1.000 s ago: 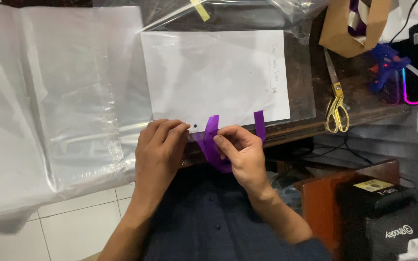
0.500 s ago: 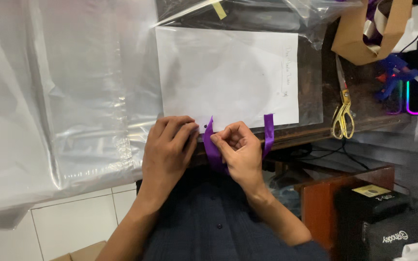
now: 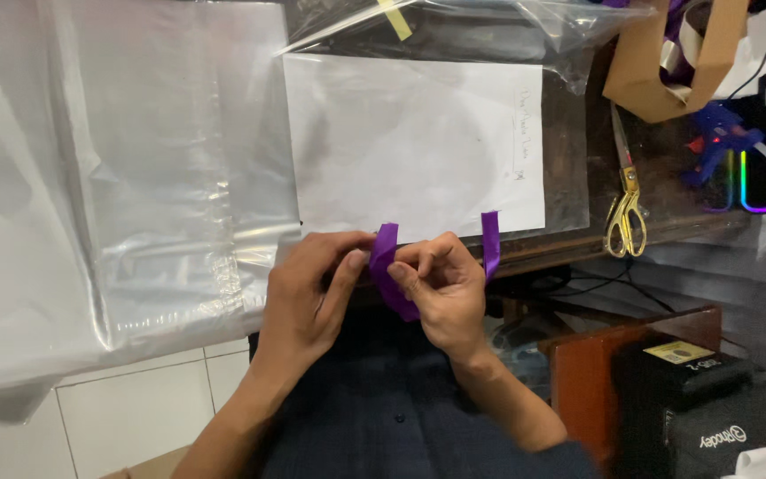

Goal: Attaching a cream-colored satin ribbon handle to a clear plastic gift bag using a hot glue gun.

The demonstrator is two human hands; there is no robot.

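Both hands meet at the bench edge, pinching a purple ribbon between them. The left hand has its thumb pressed on the ribbon's upright end; the right hand is clamped on the fold at 3 o'clock of it. The other ribbon end stands at 2 o'clock. A white paper sheet lies at 12 o'clock, gold-handled scissors farther toward 3 o'clock.

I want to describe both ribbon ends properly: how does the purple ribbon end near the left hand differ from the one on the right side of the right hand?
The left ribbon end is pinched between the left hand and right hand and looks bent; the right ribbon end stands free, straight and untouched at the desk edge. Both are purple, about equally wide, and reach the white paper.
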